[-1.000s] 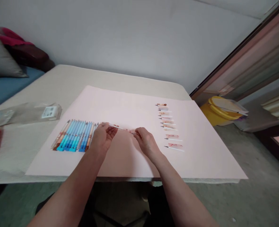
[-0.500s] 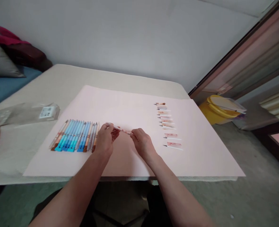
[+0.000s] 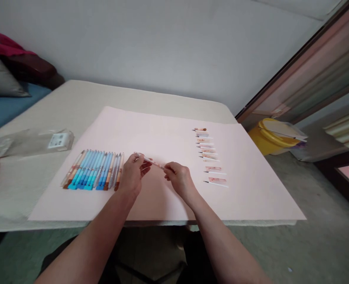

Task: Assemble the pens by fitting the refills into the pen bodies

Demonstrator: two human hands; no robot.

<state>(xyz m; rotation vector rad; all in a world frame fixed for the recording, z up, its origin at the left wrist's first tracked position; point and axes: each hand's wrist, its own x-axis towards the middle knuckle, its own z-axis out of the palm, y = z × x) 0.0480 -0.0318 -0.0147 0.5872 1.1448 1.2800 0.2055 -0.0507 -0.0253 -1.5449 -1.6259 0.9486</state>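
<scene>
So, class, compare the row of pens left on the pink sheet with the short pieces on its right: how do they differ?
The row of pens is packed side by side; the short pieces lie spaced apart. The pens are long and mostly blue; the pieces are short, pinkish and white. The pens run toward the person; the pieces lie crosswise. Both rest on the pink sheet.

Single head-worn view, forward and down across the table (image 3: 74, 98), close above left hand (image 3: 131, 177) and right hand (image 3: 179, 179)
</scene>
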